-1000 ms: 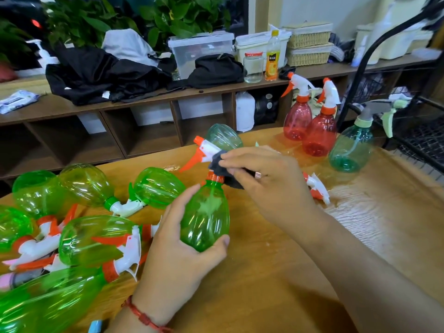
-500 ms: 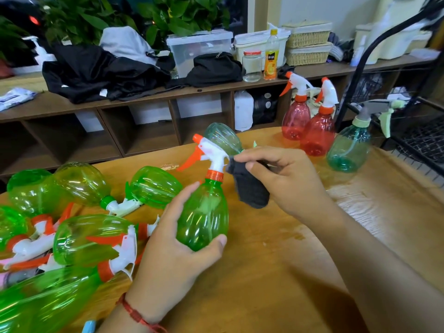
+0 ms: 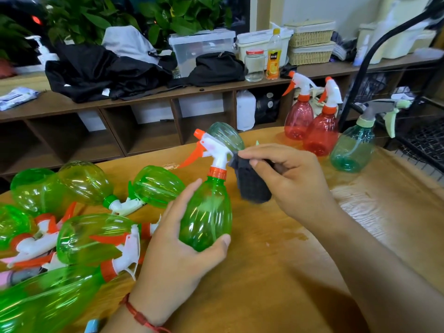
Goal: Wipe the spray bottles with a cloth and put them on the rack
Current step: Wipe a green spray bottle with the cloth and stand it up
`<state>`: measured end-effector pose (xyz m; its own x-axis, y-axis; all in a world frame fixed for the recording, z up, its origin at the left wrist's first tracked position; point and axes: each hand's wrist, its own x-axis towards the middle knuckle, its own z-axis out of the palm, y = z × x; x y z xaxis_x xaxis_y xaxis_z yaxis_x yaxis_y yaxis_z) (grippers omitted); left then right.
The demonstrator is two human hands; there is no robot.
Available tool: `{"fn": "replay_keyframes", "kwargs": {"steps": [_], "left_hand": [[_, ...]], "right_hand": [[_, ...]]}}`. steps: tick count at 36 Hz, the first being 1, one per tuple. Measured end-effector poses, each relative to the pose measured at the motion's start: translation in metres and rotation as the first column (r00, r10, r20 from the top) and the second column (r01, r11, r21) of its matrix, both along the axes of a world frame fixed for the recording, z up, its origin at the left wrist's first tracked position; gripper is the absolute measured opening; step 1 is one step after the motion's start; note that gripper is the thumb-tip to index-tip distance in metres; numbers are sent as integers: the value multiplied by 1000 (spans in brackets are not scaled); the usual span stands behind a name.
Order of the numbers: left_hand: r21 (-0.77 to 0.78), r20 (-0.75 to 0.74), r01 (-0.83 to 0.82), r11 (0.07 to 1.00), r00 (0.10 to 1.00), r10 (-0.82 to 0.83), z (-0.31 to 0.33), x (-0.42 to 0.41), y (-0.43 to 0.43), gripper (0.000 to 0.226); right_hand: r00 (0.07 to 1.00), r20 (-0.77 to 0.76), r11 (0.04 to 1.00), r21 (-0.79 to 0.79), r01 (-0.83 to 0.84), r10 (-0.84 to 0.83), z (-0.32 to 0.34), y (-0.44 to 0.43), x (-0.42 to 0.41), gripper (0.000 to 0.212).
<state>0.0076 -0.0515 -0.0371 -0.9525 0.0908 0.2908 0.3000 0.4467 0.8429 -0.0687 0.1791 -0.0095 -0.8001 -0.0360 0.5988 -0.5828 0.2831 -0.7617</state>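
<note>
Wooden table [image 3: 276, 296] under both hands, plain wood showing across the near middle and right, far edge running just behind the standing bottles. Upright over the middle: green spray bottle [image 3: 206, 212], belly wrapped by left hand [image 3: 173, 255], thumb curled round the lower side. Just to its right, right hand [image 3: 293, 179] pinching dark cloth [image 3: 252, 186], upper corner touching the white trigger head, rest hanging beside the neck. Crowding the left: heap of green bottles [image 3: 84, 236] lying on their sides, reaching up to the left hand. Far right, near the table's edge: two red bottles [image 3: 322, 131] and teal bottle [image 3: 353, 147], upright, close together. Beyond them, black rack [image 3: 422, 140] beside the table's right end. Behind, long low shelf [image 3: 144, 97] piled with dark clothing, boxes, jars.
</note>
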Motion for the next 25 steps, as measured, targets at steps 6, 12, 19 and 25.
{"fn": "replay_keyframes", "kwargs": {"steps": [6, 12, 19, 25], "left_hand": [[-16, 16, 58, 998, 998, -58, 2, 7, 6, 98], [59, 31, 2, 998, 1000, -4, -1, 0, 0, 95], [7, 41, 77, 997, 996, -77, 0, 2, 3, 96], [-82, 1, 62, 995, 998, -63, 5, 6, 3, 98]], "right_hand": [[1000, -16, 989, -145, -3, 0, -4, -12, 0, 27], [999, -26, 999, 4, 33, -33, -8, -7, -4, 25], [990, -92, 991, -91, 100, -109, -5, -9, 1, 25], [994, 91, 978, -205, -42, 62, -8, -17, 0, 29]]}}
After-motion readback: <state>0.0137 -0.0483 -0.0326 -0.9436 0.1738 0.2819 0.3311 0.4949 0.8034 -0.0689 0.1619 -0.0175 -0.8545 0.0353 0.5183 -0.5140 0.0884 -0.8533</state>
